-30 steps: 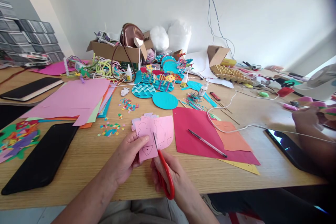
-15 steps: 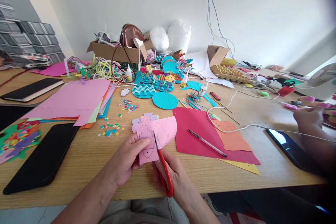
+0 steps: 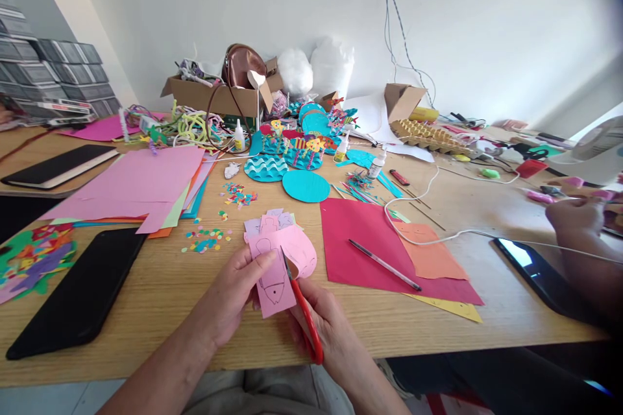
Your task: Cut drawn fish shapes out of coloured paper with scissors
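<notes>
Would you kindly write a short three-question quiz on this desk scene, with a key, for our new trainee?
1. What tool is in the person's right hand?
2. True or false: the pen lies on the red paper.
3. The person's left hand holds:
A) a glue bottle
B) pink paper
C) a notebook

Key:
1. Scissors with red handles.
2. True.
3. B; it has outlines drawn on it, one of them a fish's head.
</notes>
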The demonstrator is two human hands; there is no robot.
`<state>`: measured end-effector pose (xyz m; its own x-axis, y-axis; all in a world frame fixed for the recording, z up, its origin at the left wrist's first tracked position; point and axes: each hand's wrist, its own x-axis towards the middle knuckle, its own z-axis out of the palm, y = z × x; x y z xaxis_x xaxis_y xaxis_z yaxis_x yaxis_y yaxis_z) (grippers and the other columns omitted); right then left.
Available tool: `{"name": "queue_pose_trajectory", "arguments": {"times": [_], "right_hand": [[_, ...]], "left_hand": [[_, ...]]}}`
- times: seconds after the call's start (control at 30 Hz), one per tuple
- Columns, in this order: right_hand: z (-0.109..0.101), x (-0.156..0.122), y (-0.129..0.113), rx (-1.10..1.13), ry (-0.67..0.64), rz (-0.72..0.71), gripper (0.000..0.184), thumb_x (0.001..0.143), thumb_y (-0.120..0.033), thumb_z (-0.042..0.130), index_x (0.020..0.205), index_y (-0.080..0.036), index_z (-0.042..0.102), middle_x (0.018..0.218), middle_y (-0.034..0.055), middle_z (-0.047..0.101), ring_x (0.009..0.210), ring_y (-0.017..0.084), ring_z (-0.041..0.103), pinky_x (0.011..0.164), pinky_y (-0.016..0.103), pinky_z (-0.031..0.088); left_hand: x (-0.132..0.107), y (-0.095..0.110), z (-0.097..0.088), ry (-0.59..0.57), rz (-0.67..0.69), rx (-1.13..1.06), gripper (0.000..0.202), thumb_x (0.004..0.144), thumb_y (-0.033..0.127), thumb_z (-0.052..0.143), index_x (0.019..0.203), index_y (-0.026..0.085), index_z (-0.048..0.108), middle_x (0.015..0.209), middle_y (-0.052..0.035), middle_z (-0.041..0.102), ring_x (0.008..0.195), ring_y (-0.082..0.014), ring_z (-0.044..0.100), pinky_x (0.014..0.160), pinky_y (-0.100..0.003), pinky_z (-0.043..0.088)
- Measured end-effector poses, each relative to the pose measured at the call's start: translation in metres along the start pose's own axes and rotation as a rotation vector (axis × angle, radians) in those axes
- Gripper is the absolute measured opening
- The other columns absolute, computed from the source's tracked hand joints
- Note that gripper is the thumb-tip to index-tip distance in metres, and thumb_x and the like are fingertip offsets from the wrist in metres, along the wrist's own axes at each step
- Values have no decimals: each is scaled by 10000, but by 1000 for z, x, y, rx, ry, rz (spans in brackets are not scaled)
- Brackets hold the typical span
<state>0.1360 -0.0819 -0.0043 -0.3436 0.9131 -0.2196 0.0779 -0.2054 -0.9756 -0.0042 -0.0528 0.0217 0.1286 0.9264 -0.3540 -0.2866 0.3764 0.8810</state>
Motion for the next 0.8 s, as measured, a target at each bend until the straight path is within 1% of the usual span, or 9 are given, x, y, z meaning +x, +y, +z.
{"name": "queue_pose_trajectory", "arguments": {"times": [0.1, 0.17, 0.23, 0.33, 0.4, 0.47, 0.57, 0.7, 0.8], "right_hand": [[2, 0, -1, -2, -17, 28, 496, 826, -650, 395, 659, -185, 443, 477, -56, 413, 403, 68, 366, 369, 174, 274], [2, 0, -3, -10, -30, 29, 486, 835, -632, 403, 649, -184, 441, 480, -53, 421, 410, 70, 379, 378, 173, 291], [1, 0, -6, -8, -56, 21, 472, 849, -604, 409, 644, -181, 438, 493, -50, 430, 422, 71, 389, 398, 174, 311], [0, 0, -11, 9, -79, 32, 449, 862, -577, 415, 665, -175, 450, 514, -47, 438, 438, 72, 399, 420, 176, 323], [0, -1, -13, 12, -75, 40, 452, 862, -582, 413, 672, -174, 456, 516, -46, 435, 442, 73, 397, 419, 176, 315], [0, 0, -13, 8, -73, 29, 475, 855, -604, 401, 665, -173, 459, 514, -46, 430, 446, 73, 391, 418, 176, 309], [-1, 0, -9, 19, -82, 16, 490, 839, -626, 412, 650, -176, 450, 505, -49, 426, 433, 67, 382, 402, 174, 289], [0, 1, -4, 41, -77, 26, 486, 826, -632, 434, 652, -179, 446, 487, -56, 424, 397, 61, 371, 373, 174, 270], [2, 2, -6, 54, -68, 30, 491, 820, -643, 428, 678, -175, 467, 496, -49, 446, 402, 65, 395, 387, 176, 298]], "left_hand": [[2, 1, -1, 43, 122, -14, 320, 657, 388, 718, 900, 186, 673, 675, 17, 654, 590, -123, 529, 553, -224, 398], [3, 1, -2, 60, 143, -4, 313, 660, 379, 721, 904, 188, 677, 700, 15, 662, 614, -127, 533, 569, -225, 395], [4, 1, -4, 46, 138, 5, 280, 661, 371, 722, 866, 185, 677, 709, 16, 660, 633, -126, 528, 579, -221, 391], [2, 1, -5, -7, 120, 17, 205, 674, 360, 710, 733, 172, 651, 626, 38, 609, 583, -108, 486, 553, -212, 369], [2, 0, -5, -19, 96, 17, 205, 679, 361, 701, 699, 168, 636, 586, 45, 581, 546, -102, 464, 531, -213, 353], [1, -1, -7, -9, 75, 11, 208, 675, 357, 699, 738, 166, 644, 603, 39, 592, 546, -105, 473, 530, -215, 352], [2, -2, -9, -20, 65, 19, 230, 679, 350, 694, 808, 164, 652, 672, 16, 626, 594, -123, 512, 562, -223, 373], [2, -1, -9, -4, 62, 26, 245, 673, 381, 691, 780, 166, 642, 636, 21, 609, 578, -123, 507, 549, -223, 383], [0, -1, -7, -14, 42, 5, 243, 669, 377, 697, 783, 171, 638, 637, 24, 611, 568, -118, 510, 538, -218, 399]]}}
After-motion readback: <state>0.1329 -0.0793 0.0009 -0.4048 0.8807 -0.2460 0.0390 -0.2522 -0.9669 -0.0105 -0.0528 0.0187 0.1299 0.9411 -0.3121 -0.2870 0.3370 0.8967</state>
